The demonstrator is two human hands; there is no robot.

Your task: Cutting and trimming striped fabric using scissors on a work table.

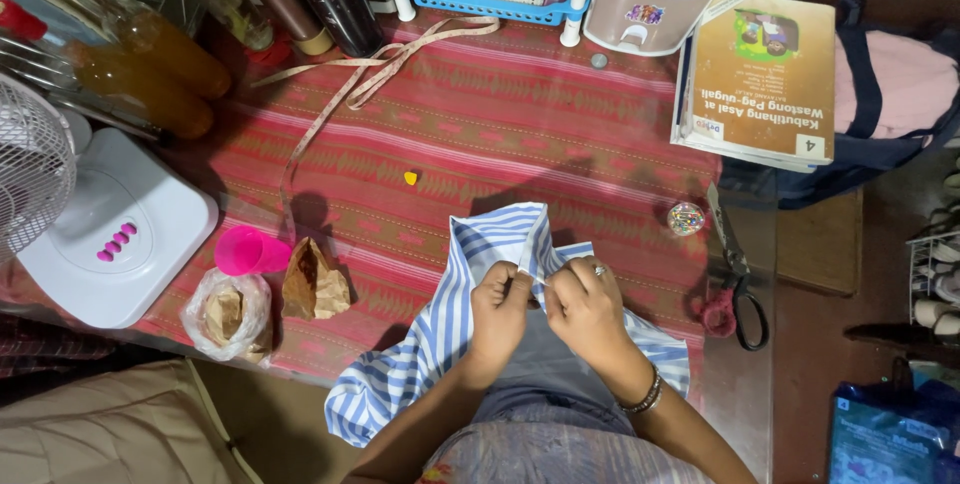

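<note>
Our left hand (pixel 497 302) and right hand (pixel 583 301) press together, each pinching a fold of the soft blue-and-white striped cotton cloth (pixel 420 364) at the table's near edge. At three o'clock lie one pair of red-handled steel scissors (pixel 735 284) and one round jar of coloured pins (pixel 686 218); at nine o'clock, one pink plastic cup (pixel 250 251).

Tabletop (pixel 740 414) of glass, largely covered by a red woven cloth (pixel 520 114). On the cloth: striped fabric (pixel 420 364), pink cup (pixel 250 251), paper bag (pixel 314 282), fan base (pixel 115 229), measuring tape (pixel 370 79). On bare glass: scissors (pixel 737 284), pin box (pixel 686 218).
</note>
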